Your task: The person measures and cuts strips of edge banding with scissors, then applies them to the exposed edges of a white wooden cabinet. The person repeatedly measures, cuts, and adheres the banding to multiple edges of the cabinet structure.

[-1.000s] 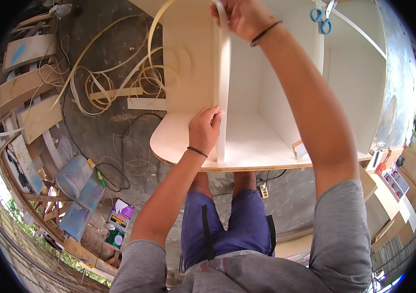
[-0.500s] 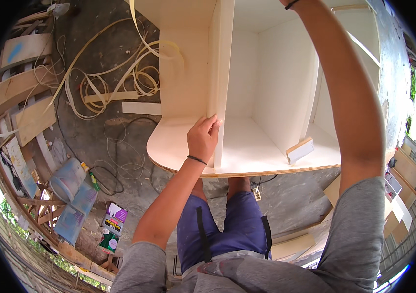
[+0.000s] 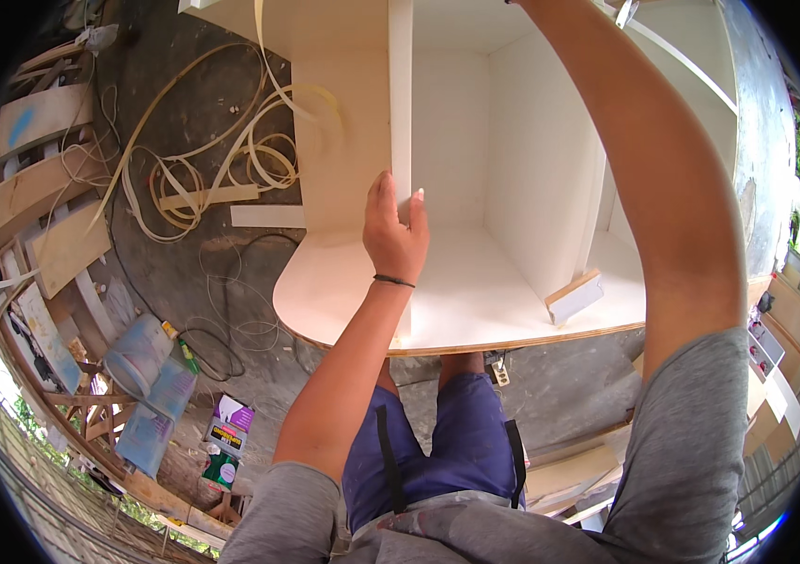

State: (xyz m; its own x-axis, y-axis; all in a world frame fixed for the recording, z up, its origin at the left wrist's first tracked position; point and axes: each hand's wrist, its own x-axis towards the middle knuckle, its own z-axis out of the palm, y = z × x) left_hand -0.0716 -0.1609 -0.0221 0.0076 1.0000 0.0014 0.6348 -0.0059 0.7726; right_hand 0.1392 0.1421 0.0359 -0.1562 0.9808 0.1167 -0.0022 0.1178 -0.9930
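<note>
My left hand [image 3: 396,228] is at the front edge of a white upright panel [image 3: 401,103] of a cabinet. Its fingers lie along the panel's left side and its thumb on the right, lightly clasping the edge. My right arm [image 3: 649,160] stretches far up over the cabinet; its hand is beyond the top of the picture. The cabinet's pale base board [image 3: 325,291] has a rounded left corner and a bare wood edge. On that base, near the front, a small white-faced block [image 3: 575,299] with a wood-coloured side leans at an angle.
Long pale edging strips [image 3: 184,193] lie coiled on the grey floor left of the cabinet. Farther left are board offcuts [image 3: 47,174], a bluish bucket [image 3: 137,352] and a purple-and-green packet [image 3: 228,428]. A dark cable [image 3: 221,352] and a socket block [image 3: 502,375] are near my legs.
My left hand has slid a little up the panel edge and opened from a pinch to fingers and thumb on either side. The right arm has shifted slightly left, its hand leaving view.
</note>
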